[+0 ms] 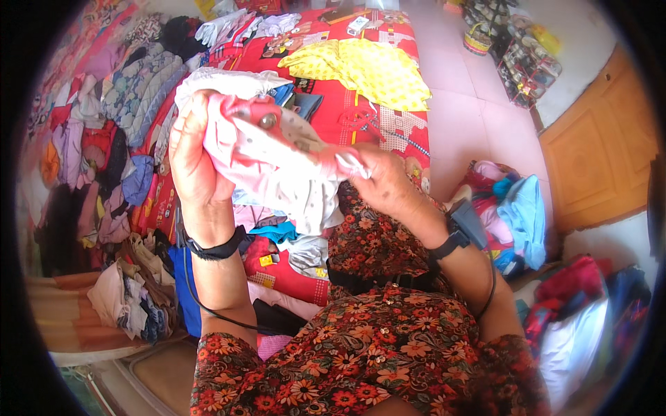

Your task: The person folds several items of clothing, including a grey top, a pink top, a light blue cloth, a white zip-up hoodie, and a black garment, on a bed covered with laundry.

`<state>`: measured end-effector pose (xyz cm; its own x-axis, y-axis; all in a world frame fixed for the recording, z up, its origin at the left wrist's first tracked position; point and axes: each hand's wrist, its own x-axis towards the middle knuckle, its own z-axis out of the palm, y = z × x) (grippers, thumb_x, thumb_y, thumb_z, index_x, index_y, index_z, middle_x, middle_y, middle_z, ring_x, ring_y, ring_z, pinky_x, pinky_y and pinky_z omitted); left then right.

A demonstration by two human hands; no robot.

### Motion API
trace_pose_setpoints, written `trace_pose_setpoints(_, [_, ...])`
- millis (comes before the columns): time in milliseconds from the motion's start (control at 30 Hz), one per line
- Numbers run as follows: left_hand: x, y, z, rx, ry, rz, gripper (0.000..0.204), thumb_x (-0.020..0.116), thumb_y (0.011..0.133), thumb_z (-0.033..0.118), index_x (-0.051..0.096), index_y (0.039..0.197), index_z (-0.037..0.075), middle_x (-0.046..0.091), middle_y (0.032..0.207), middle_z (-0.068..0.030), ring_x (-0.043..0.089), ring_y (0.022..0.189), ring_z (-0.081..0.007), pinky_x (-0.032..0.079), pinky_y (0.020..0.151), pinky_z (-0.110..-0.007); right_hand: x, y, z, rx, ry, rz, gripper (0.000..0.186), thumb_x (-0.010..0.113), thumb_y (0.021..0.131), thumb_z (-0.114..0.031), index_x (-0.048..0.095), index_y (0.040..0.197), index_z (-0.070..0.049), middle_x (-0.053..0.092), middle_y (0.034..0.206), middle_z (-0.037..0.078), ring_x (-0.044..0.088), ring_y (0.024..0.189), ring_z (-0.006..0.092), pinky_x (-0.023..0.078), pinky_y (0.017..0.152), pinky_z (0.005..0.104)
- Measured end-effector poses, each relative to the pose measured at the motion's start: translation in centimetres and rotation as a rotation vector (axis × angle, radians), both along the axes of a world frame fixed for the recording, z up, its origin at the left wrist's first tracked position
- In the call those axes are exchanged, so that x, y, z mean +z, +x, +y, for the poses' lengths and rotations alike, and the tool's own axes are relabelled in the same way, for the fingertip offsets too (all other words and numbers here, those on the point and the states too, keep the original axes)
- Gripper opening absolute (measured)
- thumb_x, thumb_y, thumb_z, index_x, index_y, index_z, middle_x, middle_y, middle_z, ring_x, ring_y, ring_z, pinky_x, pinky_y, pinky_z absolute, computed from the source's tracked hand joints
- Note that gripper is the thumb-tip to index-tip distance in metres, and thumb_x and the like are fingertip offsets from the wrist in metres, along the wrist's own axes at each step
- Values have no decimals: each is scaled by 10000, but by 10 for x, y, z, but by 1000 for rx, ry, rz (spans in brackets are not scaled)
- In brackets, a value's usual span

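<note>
I hold a pink and white garment [291, 187] with grey dots raised in front of me over the bed. My left hand [198, 156] is closed on its left end, thumb up along the fabric. My right hand [385, 180] pinches a narrow white-and-pink end at the right. A white cloth [225, 80] and some folded blue items [305, 104] lie just beyond. Teal, grey and pink clothes [302, 253] show beneath the garment on the red patterned bedspread [416, 28].
Heaped clothes [118, 145] cover the bed's left side; a folded stack [132, 298] sits lower left. A yellow dotted cloth [361, 66] lies at the back. Clothes piles [517, 215] stand right, near a wooden door [596, 145]. A basket [479, 38] and rack [527, 69] are at back right.
</note>
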<state>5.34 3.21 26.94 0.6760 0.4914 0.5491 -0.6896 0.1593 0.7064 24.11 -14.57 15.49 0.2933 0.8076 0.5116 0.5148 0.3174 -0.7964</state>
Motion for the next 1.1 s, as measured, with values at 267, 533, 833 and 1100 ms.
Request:
trace_pose_setpoints(267, [26, 8, -4, 195, -134, -28, 250, 524, 970, 164, 595, 1138, -6, 650, 1151, -115, 617, 1063, -208, 480, 952, -365, 107, 83, -2, -282, 264, -254, 196, 584, 850, -30, 633, 1040, -25, 664, 902, 179, 656, 799, 303, 514, 723, 336])
trace_pose_setpoints(533, [47, 0, -63, -227, 642, 312, 210, 636, 909, 135, 634, 1029, -37, 657, 873, -53, 613, 801, -116, 496, 731, -265, 190, 79, -30, 86, 250, 352, 263, 485, 965, -148, 609, 1144, -1, 680, 1003, 72, 657, 863, 147, 539, 779, 291])
trace_pose_setpoints(833, [22, 96, -64, 43, 574, 314, 487, 701, 876, 198, 522, 1290, 15, 612, 1183, -62, 543, 1114, -145, 441, 959, -307, 173, 66, -52, 411, 81, 407, 438, 589, 908, -224, 546, 1278, 8, 650, 1139, 132, 647, 1015, 195, 524, 886, 320])
trace_pose_setpoints(1100, [11, 96, -73, -174, 260, 359, 278, 662, 869, 92, 635, 1139, 32, 673, 1025, -16, 612, 922, -95, 481, 861, -266, 163, 83, -89, 60, -304, 426, 286, 564, 942, -173, 609, 1177, -15, 679, 1026, 63, 658, 849, 121, 544, 779, 271])
